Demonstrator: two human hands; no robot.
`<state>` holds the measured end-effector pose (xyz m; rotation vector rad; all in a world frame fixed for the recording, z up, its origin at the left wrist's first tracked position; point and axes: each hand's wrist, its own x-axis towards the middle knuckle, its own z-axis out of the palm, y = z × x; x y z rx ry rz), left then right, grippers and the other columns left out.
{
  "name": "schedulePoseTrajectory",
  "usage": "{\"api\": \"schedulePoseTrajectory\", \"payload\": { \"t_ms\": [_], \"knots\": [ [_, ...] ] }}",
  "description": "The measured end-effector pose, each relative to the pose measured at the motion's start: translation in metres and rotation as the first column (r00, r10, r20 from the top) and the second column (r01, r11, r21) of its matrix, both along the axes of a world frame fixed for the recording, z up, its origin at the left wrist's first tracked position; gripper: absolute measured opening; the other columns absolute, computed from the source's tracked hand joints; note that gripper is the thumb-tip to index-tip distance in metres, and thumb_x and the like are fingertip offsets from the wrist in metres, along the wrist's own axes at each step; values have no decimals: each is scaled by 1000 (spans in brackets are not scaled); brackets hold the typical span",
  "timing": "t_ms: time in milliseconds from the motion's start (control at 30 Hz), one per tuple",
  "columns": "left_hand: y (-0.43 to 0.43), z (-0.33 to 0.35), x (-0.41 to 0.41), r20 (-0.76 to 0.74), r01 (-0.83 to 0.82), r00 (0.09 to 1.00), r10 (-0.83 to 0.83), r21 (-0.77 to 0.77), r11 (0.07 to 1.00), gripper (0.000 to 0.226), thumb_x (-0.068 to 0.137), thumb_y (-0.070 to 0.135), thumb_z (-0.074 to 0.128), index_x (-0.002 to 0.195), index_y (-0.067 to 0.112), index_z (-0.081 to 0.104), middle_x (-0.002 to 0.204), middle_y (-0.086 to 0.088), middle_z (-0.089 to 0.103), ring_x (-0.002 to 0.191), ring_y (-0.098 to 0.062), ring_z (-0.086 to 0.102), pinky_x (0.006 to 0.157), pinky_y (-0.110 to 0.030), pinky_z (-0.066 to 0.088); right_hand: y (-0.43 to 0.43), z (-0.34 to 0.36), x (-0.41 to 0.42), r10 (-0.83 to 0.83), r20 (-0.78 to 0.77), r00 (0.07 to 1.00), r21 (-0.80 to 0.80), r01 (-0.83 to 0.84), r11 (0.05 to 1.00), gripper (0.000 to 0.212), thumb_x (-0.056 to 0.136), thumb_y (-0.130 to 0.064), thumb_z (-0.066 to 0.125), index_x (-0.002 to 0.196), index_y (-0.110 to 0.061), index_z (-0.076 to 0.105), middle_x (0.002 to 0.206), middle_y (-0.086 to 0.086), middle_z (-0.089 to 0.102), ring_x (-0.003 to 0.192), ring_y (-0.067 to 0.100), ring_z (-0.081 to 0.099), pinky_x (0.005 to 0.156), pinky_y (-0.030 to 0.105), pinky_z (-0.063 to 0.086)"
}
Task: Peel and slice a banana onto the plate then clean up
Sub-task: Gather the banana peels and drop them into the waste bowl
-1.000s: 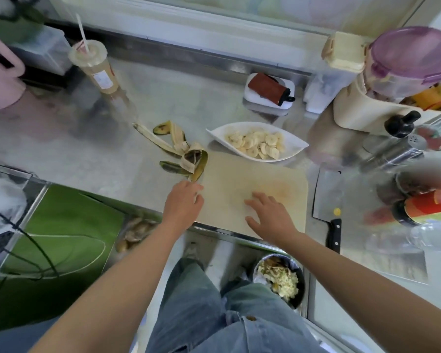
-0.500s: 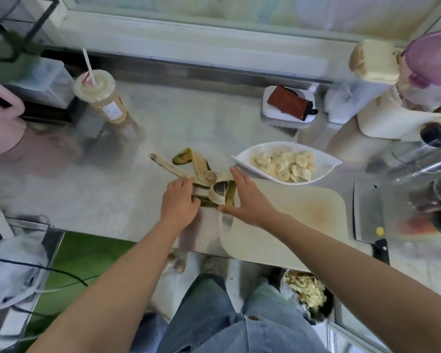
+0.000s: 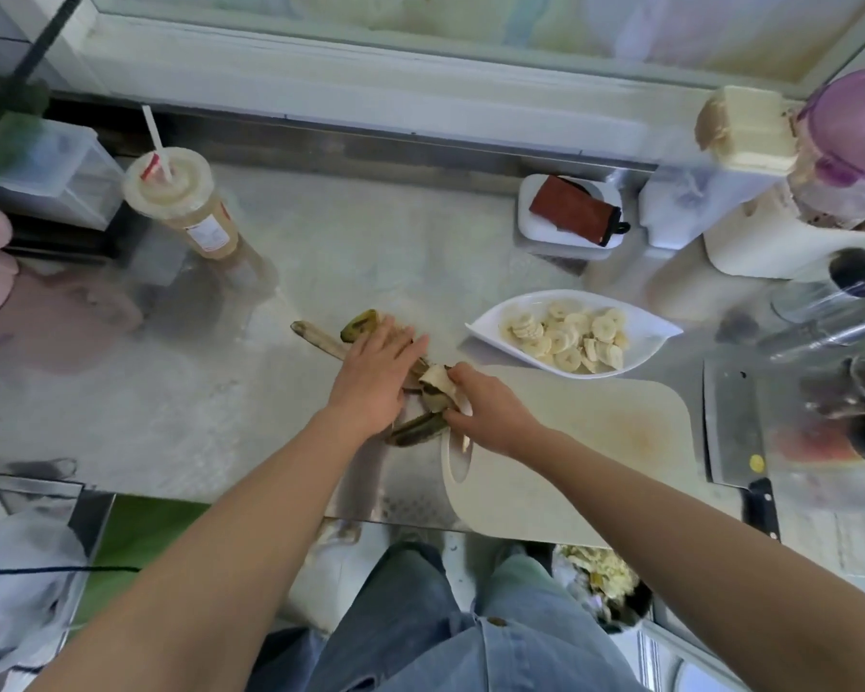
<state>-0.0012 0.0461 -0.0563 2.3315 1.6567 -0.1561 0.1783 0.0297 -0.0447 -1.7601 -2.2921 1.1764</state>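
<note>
The banana peel lies on the steel counter just left of the pale cutting board. My left hand rests flat on the peel's far strips, fingers spread over them. My right hand pinches the peel's near end at the board's left edge. A white leaf-shaped plate behind the board holds several banana slices. A cleaver lies to the right of the board, handle toward me.
An iced drink cup with a straw stands at the back left. A white dish with a red-brown pouch sits behind the plate. Jars and bottles crowd the right. A bin of scraps sits below the counter edge.
Both hands have moved from the cutting board onto the banana peel. The right hand has closed on the peel's near end, and the strips are bunched closer together.
</note>
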Motion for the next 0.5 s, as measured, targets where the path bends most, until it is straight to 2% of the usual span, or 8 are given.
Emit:
{"api": "schedulePoseTrajectory", "payload": {
  "t_ms": [100, 200, 300, 367, 433, 467, 500],
  "knots": [
    [3, -1, 3, -146, 101, 985, -92, 57, 993, 55, 84, 28, 62, 135, 27, 42, 138, -4, 43, 134, -27, 26, 113, -41, 19, -1, 4, 6, -41, -25, 999, -25, 41, 999, 30, 86, -21, 60, 111, -8, 49, 105, 13, 62, 94, 31, 56, 70, 33, 38],
    [3, -1, -1, -204, 152, 972, -118, 161, 975, 38, 80, 39, 66, 114, 24, 56, 120, -4, 47, 120, -27, 35, 109, -40, 24, -1, 5, 9, -107, -89, 990, -40, 104, 994, 26, 84, -19, 61, 106, -9, 51, 98, 11, 63, 89, 29, 57, 73, 37, 43],
    [5, -1, -7, -168, 152, 979, -119, 200, 968, 35, 82, 44, 64, 105, 18, 62, 116, -3, 54, 122, -26, 38, 109, -39, 23, 0, 8, 8, -186, -193, 963, -57, 178, 982, 18, 84, -13, 59, 100, -13, 52, 89, 4, 61, 82, 23, 56, 73, 36, 44],
    [8, 4, -6, -40, 50, 998, -42, 206, 977, 30, 83, 42, 63, 99, 17, 62, 107, -3, 62, 117, -25, 47, 107, -37, 26, 3, 11, 6, -296, -281, 913, -51, 294, 954, 19, 85, -9, 57, 102, -15, 52, 88, 2, 60, 80, 20, 56, 74, 35, 45],
    [11, 16, 0, 187, -186, 970, 155, 162, 969, 23, 84, 38, 61, 93, 17, 58, 90, -4, 64, 97, -25, 56, 89, -35, 37, 6, 16, 5, -375, -362, 854, -11, 398, 917, 23, 86, -7, 55, 107, -14, 51, 90, 1, 61, 81, 18, 57, 75, 32, 46],
    [13, 20, 4, 325, -320, 904, 279, 79, 944, 21, 86, 36, 61, 93, 16, 56, 84, -3, 63, 86, -25, 58, 77, -35, 41, 7, 19, 4, -386, -396, 834, 23, 429, 903, 26, 86, -6, 55, 111, -13, 50, 92, -1, 62, 83, 17, 58, 75, 28, 47],
    [14, 23, 7, 443, -430, 795, 416, -73, 900, 21, 86, 34, 62, 93, 17, 53, 81, -2, 63, 79, -24, 59, 70, -36, 43, 8, 23, 3, -377, -423, 824, 60, 441, 896, 30, 86, -5, 55, 114, -13, 50, 95, -2, 62, 85, 15, 59, 74, 22, 47]
  ]
}}
